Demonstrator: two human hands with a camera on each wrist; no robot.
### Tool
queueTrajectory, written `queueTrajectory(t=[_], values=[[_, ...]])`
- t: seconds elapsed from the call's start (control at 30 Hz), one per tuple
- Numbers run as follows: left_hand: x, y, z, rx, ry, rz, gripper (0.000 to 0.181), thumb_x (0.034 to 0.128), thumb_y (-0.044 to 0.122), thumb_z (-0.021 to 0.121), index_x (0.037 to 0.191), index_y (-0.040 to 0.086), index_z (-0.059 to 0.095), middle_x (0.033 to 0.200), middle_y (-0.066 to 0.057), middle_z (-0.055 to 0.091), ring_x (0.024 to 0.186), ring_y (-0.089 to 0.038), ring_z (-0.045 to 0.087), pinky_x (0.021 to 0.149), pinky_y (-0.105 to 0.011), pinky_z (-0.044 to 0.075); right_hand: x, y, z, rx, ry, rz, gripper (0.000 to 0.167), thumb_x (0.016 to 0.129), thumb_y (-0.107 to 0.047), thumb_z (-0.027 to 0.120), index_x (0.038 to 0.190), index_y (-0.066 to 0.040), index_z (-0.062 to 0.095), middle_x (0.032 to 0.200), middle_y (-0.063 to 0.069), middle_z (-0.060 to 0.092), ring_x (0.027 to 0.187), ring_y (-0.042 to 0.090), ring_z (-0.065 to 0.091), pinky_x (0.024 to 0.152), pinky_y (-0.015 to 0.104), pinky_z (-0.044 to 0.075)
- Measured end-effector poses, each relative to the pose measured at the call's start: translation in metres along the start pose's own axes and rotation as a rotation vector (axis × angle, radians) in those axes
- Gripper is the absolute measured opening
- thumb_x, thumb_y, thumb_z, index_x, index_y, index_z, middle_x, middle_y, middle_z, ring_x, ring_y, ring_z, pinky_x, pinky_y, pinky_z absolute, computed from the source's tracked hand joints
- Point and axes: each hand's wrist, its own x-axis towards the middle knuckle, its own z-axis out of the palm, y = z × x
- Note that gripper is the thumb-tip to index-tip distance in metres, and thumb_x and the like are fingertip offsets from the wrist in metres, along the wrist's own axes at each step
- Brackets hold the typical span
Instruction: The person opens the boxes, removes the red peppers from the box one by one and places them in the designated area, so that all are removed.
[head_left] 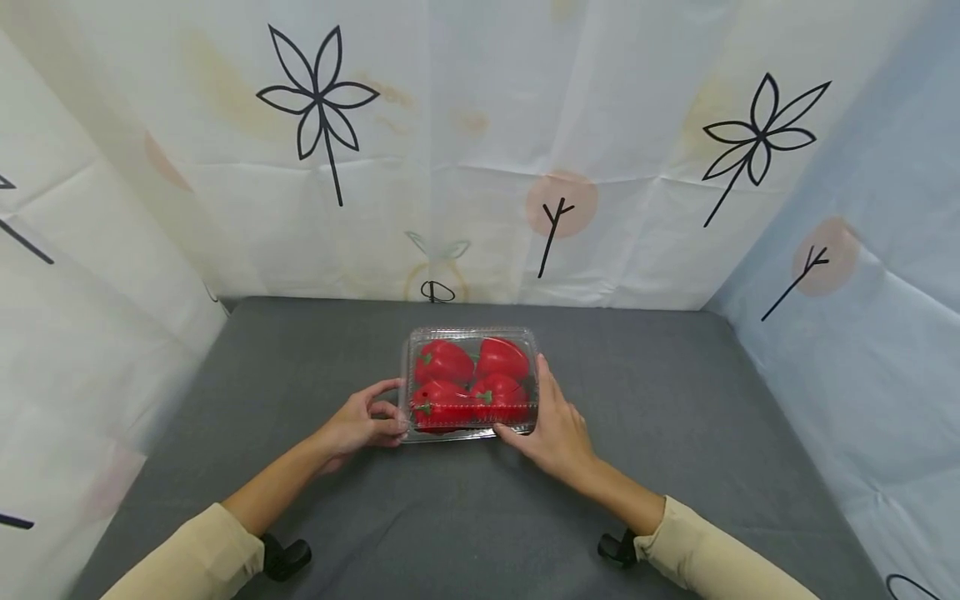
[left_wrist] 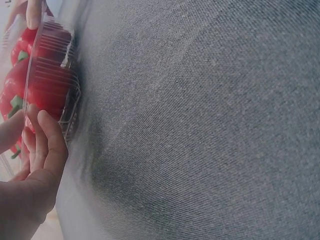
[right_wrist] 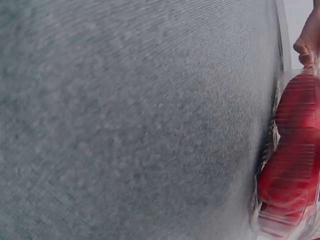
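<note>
A clear plastic clamshell box (head_left: 468, 433) sits on the grey cloth with its lid over several red bell peppers (head_left: 444, 362), some showing green stems. My left hand (head_left: 363, 423) pinches the box's left edge; in the left wrist view its thumb and fingers (left_wrist: 56, 145) lie on either side of the rim. At the front right corner, my right hand (head_left: 558, 429) holds the box, thumb along the front edge and fingers on the right side. The right wrist view shows the ribbed wall over blurred red peppers (right_wrist: 287, 175), but the right hand itself is out of that view.
Grey cloth (head_left: 315, 333) covers the table around the box. White fabric printed with leaves and twigs (head_left: 480, 125) hangs behind and at both sides. A black strap piece (head_left: 287, 558) sits at the left wrist, and another (head_left: 618, 550) at the right.
</note>
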Motion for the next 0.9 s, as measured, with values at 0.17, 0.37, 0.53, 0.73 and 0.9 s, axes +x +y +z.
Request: queueTrajectory(t=[0.17,0.37,0.53,0.73,0.9], values=[[-0.001,0.0,-0.001,-0.01,-0.004,-0.001,0.08,0.0894,0.003,0.072,0.154,0.007,0.026,0.094,-0.006,0.064,0.082,-0.021,0.068,0.078,-0.038,0.058,0.0,0.006,-0.002,-0.063,0.049,-0.055,0.113,0.069,-0.052,0.085,0.154,-0.005,0.027,0.132,0.019,0.06,0.064,0.021,0.057,0.064,0.045,0.052],[-0.002,0.001,-0.001,-0.006,-0.007,0.004,0.08,0.09,0.002,0.071,0.155,0.006,0.025,0.094,-0.007,0.064,0.083,-0.021,0.068,0.079,-0.039,0.058,0.003,0.011,-0.006,-0.12,0.06,-0.107,0.111,0.069,-0.05,0.085,0.152,-0.002,0.03,0.096,0.015,0.068,0.053,0.014,0.043,0.054,0.037,0.049],[-0.001,0.002,-0.001,-0.005,0.005,-0.009,0.078,0.0901,0.002,0.071,0.154,0.007,0.027,0.094,-0.007,0.065,0.084,-0.022,0.068,0.079,-0.039,0.058,0.004,0.014,-0.008,-0.132,0.056,-0.155,0.105,0.071,-0.045,0.084,0.151,0.0,0.033,0.078,0.01,0.061,0.051,0.013,0.04,0.05,0.032,0.044],[0.0,0.001,-0.001,0.002,0.004,-0.007,0.078,0.0904,0.002,0.071,0.154,0.007,0.027,0.094,-0.007,0.065,0.086,-0.025,0.068,0.079,-0.04,0.058,0.003,0.016,-0.01,-0.12,0.049,-0.181,0.1,0.072,-0.04,0.084,0.149,-0.001,0.035,0.075,0.005,0.058,0.051,0.011,0.038,0.049,0.028,0.04],[-0.001,0.001,0.0,0.0,0.012,-0.02,0.077,0.0903,0.002,0.071,0.154,0.008,0.028,0.095,-0.008,0.065,0.086,-0.026,0.068,0.079,-0.039,0.058,0.003,0.017,-0.011,-0.123,0.053,-0.207,0.099,0.071,-0.036,0.084,0.149,0.0,0.035,0.075,0.007,0.062,0.053,0.013,0.039,0.05,0.029,0.041]])
